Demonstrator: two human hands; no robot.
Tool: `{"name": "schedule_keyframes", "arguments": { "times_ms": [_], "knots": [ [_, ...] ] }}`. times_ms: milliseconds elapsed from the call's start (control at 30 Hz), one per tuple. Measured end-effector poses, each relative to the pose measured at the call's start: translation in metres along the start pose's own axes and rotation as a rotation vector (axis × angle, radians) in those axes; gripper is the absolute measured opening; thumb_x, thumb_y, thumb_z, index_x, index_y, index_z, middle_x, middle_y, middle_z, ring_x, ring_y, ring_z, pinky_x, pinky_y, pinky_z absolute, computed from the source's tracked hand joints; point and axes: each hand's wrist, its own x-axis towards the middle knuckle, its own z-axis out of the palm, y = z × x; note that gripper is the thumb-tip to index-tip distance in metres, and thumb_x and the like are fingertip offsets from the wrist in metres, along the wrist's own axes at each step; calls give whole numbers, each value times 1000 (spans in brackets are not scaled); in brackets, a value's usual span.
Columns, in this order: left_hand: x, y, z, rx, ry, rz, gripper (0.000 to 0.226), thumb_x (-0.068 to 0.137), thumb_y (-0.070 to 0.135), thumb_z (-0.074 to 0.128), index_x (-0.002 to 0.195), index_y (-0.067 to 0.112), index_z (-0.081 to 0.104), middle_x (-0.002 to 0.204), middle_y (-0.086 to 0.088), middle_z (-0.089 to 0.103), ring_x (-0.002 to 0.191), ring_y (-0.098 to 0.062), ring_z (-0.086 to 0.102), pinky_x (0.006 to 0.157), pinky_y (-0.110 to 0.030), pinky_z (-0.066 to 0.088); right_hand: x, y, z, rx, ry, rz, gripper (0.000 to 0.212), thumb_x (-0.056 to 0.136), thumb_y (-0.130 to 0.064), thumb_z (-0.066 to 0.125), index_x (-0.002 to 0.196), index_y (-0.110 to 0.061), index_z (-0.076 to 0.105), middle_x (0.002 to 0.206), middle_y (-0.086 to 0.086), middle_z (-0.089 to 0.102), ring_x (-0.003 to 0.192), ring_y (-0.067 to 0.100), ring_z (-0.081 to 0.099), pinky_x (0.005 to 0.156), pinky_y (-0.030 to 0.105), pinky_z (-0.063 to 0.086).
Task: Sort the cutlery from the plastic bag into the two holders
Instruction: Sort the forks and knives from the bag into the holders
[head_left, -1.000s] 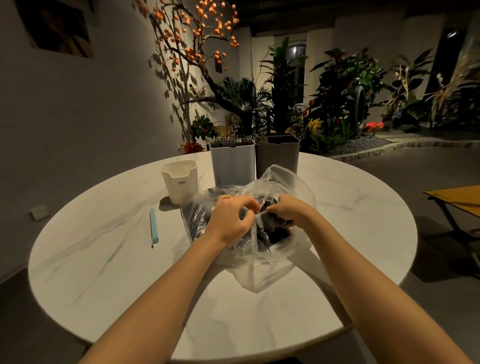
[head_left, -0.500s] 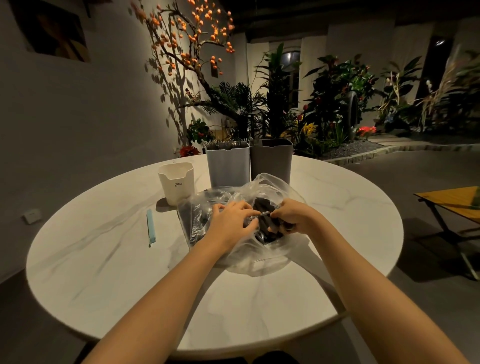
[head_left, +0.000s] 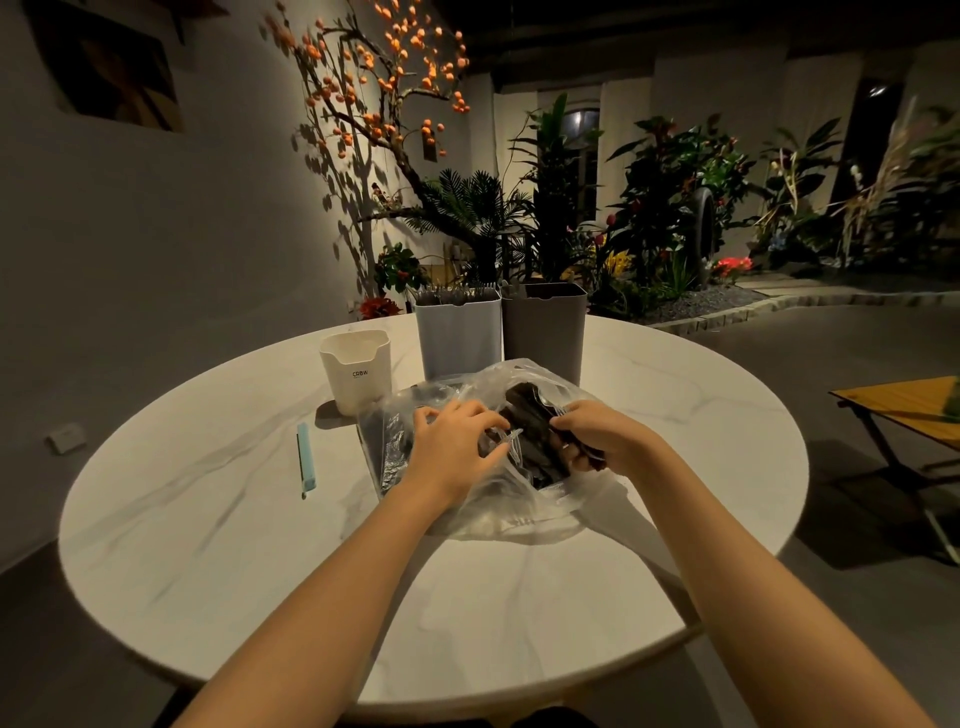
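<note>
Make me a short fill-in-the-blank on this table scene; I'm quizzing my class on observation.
1. Both hands work at the clear plastic ___ on the table.
2. The light grey holder stands ___ of the dark grey holder.
3. The white cup is printed with the letters ___.

Missing words: bag; left; CRBW

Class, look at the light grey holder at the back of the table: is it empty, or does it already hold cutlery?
It already holds cutlery: utensil tips stick up above the rim of the light grey holder.
</note>
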Motion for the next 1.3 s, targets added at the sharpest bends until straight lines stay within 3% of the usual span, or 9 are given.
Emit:
{"name": "schedule_keyframes", "arguments": {
  "times_ms": [200,400,500,700,833,933,1067,1167,1300],
  "knots": [
    [2,2,0,-28,85,-64,46,90,41,61,133,30,48,135,9,49,127,-11,40,104,-38,25,-7,17,-13,393,-320,44,18,102,-10,29,102,-1,44,67,4,45,45,7,32,38,16,27],
    [5,-5,-2,-108,45,-245,63,90,27,63,147,24,33,149,2,38,139,-21,33,114,-50,23,-19,17,-24,315,-522,31,23,104,-15,28,104,-5,48,68,4,45,45,6,33,38,14,28],
    [9,-12,2,-296,23,-295,69,85,11,63,147,25,35,143,-2,49,131,-27,45,109,-56,33,-24,15,-25,234,-592,-3,23,104,-16,26,99,-4,45,66,2,44,46,6,32,39,13,27],
    [7,-7,-10,-783,126,-308,37,84,6,49,116,23,52,93,3,61,90,-22,63,79,-38,58,-20,15,-20,313,-601,-124,16,104,-13,29,110,-7,42,72,5,45,49,8,32,41,15,29],
    [13,8,-21,-1013,291,-329,36,82,24,41,112,11,56,93,4,60,88,-3,57,74,-12,48,-14,11,-14,347,-605,-205,18,104,-16,30,113,-8,43,74,4,45,52,8,31,43,15,28],
    [24,12,-23,-1091,276,-452,31,101,32,42,118,8,50,98,-1,59,90,-5,54,75,-18,42,-7,4,-9,341,-618,-263,16,104,-20,30,106,-9,42,76,5,41,50,8,31,42,15,31],
    [40,11,-19,-988,237,-539,35,98,33,52,122,12,38,100,4,57,90,-6,56,70,-14,45,2,-15,-5,323,-566,-282,17,105,-20,30,107,-9,42,71,2,47,48,7,34,41,14,31],
    [52,5,-16,-974,247,-586,32,98,32,51,121,10,44,110,-5,60,102,-19,61,83,-31,55,9,-26,-5,267,-548,-296,25,106,-21,27,93,-7,43,62,-2,49,45,6,33,41,15,28],
    [55,1,-15,-1104,218,-614,24,99,18,47,116,2,51,104,-12,63,85,-17,66,58,-21,55,23,-21,-5,272,-473,-313,19,105,-20,31,102,-6,44,70,3,52,48,8,36,42,16,29]
  ]
}}
